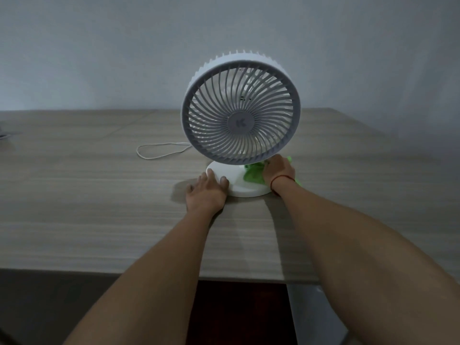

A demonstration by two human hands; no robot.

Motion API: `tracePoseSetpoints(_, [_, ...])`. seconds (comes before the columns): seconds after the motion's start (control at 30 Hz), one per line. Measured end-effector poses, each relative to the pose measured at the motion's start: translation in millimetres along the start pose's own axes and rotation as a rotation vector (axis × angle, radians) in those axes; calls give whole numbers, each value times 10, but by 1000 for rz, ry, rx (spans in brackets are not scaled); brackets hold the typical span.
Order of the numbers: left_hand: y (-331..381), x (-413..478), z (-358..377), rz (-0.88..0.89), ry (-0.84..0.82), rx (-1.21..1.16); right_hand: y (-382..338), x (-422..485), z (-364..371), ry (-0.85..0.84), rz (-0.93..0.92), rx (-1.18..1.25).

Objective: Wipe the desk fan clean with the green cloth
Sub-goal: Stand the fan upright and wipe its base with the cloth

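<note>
A white desk fan with a round spiral grille stands upright on a round white base, facing me, in the middle of a wooden table. My left hand lies flat with its fingertips on the base's left front edge. My right hand, with a red thread round the wrist, presses the bunched green cloth onto the right side of the base, just under the grille's lower rim. Part of the cloth is hidden under that hand.
The wooden table runs to a near edge at the bottom and a grey wall behind. A thin white cord loop lies left of the fan. A small dark object sits at the far left edge.
</note>
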State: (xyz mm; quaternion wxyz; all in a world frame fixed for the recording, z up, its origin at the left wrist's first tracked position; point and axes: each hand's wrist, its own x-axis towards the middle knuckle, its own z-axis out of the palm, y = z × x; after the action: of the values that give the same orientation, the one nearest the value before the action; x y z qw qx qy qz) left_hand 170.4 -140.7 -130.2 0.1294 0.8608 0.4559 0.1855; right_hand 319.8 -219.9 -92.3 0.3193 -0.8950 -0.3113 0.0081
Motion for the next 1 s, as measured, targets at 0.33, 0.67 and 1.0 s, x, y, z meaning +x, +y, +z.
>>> tracePoseSetpoints(0.33, [29,-19,21,2,8,24,59,-4,54,-124,-131,-65])
tracePoseSetpoints(0.67, [87,-104,-47,-26,5,-23,68,-612,-29,-167,-319,-145])
tracePoseSetpoints(1.0, [108,-391,-221,-197,268,-523,65,-956,-70,-185,-467,70])
